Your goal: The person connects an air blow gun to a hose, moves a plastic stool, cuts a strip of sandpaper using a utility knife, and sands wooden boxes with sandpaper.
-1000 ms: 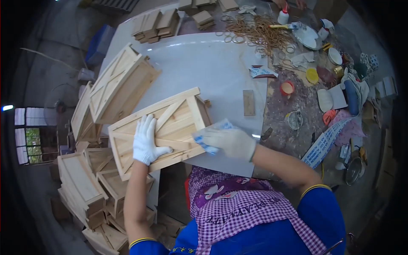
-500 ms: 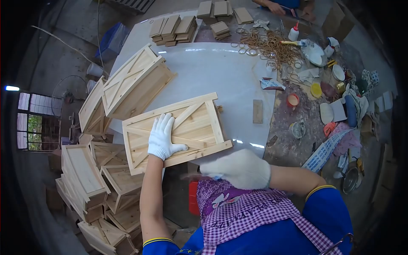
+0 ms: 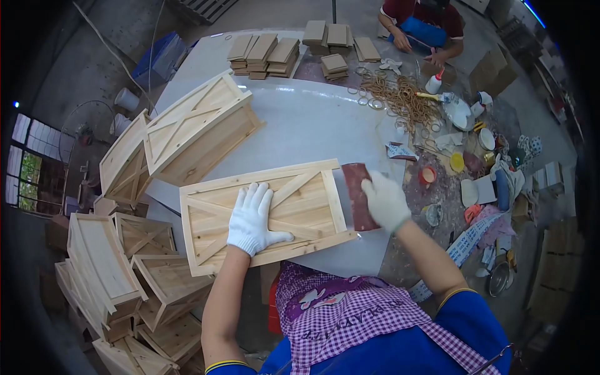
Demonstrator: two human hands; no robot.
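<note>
A pale wooden crate (image 3: 300,206) with crossed slats lies on the table in front of me. My left hand (image 3: 251,219), in a white knitted glove, rests flat on its slatted face with the fingers stretched out. Just past the crate's right end, my right hand (image 3: 386,201), gloved too, grips a dark red sheet of sandpaper (image 3: 357,197). The sheet hangs close beside the end frame; whether it touches the wood I cannot tell. The glove hides part of the sheet.
Finished-looking crates (image 3: 200,128) stand at the left back, and more crates (image 3: 103,265) are stacked at lower left. Flat wooden boards (image 3: 262,50) lie in piles at the far edge. Rubber bands (image 3: 406,100), a glue bottle (image 3: 433,83) and cups clutter the right. Another person (image 3: 425,31) works opposite.
My right hand has swung from near my apron out to the crate's right end, the sandpaper now in plain sight. My left hand stays on the crate. The view has tilted up somewhat.
</note>
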